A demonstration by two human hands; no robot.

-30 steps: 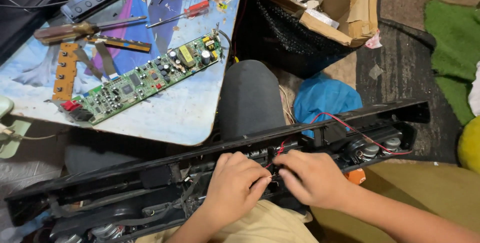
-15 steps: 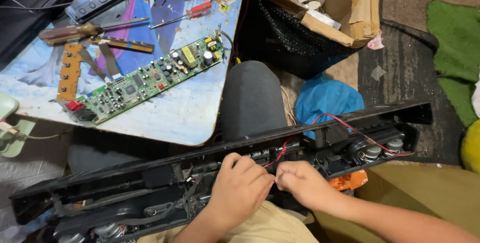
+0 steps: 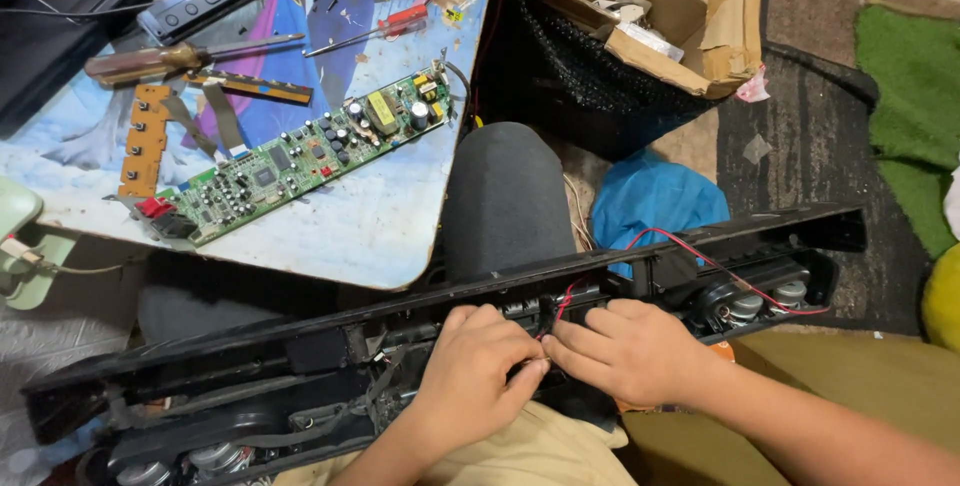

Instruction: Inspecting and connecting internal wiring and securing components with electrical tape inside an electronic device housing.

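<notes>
The long black plastic speaker housing [image 3: 300, 366] lies open across the person's lap, running from 8 to 2 o'clock. At its middle both hands pinch the thin red and black wires [image 3: 556, 308]: left hand [image 3: 470, 376] fingertips pressed together, right hand [image 3: 625, 351] likewise. A hard tug could likely snap a wire. At 11 o'clock, the long green circuit board [image 3: 300, 154] sits on the desk [image 3: 380, 236].
</notes>
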